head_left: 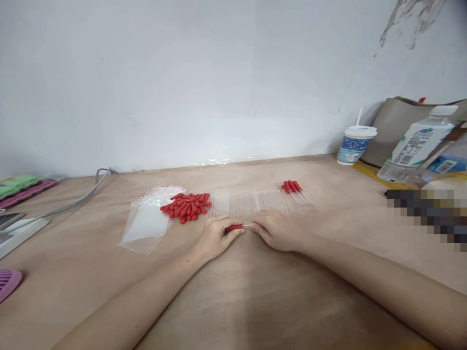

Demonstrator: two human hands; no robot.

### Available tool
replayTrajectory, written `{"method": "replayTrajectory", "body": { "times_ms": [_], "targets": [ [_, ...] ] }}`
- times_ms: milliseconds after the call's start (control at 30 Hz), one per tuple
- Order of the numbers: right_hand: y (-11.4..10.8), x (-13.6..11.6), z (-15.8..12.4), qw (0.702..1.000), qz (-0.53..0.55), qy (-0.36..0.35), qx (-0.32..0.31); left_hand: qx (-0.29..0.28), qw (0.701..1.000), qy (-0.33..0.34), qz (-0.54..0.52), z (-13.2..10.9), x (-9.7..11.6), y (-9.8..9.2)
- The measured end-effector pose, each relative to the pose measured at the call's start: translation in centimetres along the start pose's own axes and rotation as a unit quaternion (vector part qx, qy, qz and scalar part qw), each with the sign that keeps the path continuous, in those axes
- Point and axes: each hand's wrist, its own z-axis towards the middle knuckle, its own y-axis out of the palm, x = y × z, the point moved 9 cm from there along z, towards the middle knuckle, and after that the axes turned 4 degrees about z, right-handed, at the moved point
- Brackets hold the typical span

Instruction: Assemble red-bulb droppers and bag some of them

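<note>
My left hand [219,236] is closed around a red rubber dropper bulb [235,227], its open end facing right. Facing it, my right hand [273,228] pinches a thin clear dropper tube [245,226], whose end meets the bulb's mouth; how far it sits inside I cannot tell. Beyond my hands lies a row of loose clear tubes [241,201], side by side. To its left is a heap of red bulbs [188,206], partly on clear plastic bags [146,223]. Several droppers with bulbs fitted [292,186] lie at the row's right end.
A paper cup with a straw [353,146], a plastic bottle [419,143] and a grey bag [386,126] stand at the back right. On the left are a grey cable [78,201], a phone [10,220] and a purple slotted object [9,284]. A white wall [182,87] bounds the table.
</note>
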Motion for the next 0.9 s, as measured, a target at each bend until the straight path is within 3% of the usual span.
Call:
{"method": "replayTrajectory", "body": {
  "times_ms": [100,167,267,400,567,700,900],
  "targets": [
    [-0.8,0.0,0.0,1.0,-0.011,-0.003,-0.009,0.016,1.0,-0.01,0.019,-0.1,-0.1,-0.3],
    [-1.6,1.4,0.0,0.999,0.004,0.046,-0.008,0.043,0.998,-0.036,0.02,-0.3,-0.6,-0.8],
    [-3.4,5.1,-0.1,0.99,0.019,0.142,0.021,0.043,0.996,-0.072,0.019,-0.5,-1.3,-0.8],
    [-7.3,11.0,-1.5,0.954,-0.02,0.272,0.125,0.001,0.998,-0.06,0.025,-0.5,-1.3,0.1],
    [-8.9,16.1,-3.7,0.916,-0.079,0.377,0.117,-0.015,0.998,-0.057,0.025,-0.4,-1.5,0.5],
    [-8.5,17.1,-4.1,0.908,-0.095,0.397,0.089,-0.023,0.998,-0.058,0.023,-0.4,-1.6,0.6],
    [-7.5,16.5,-4.0,0.91,-0.09,0.399,0.062,-0.028,0.998,-0.054,0.026,-0.5,-1.4,0.6]
  ]
}}
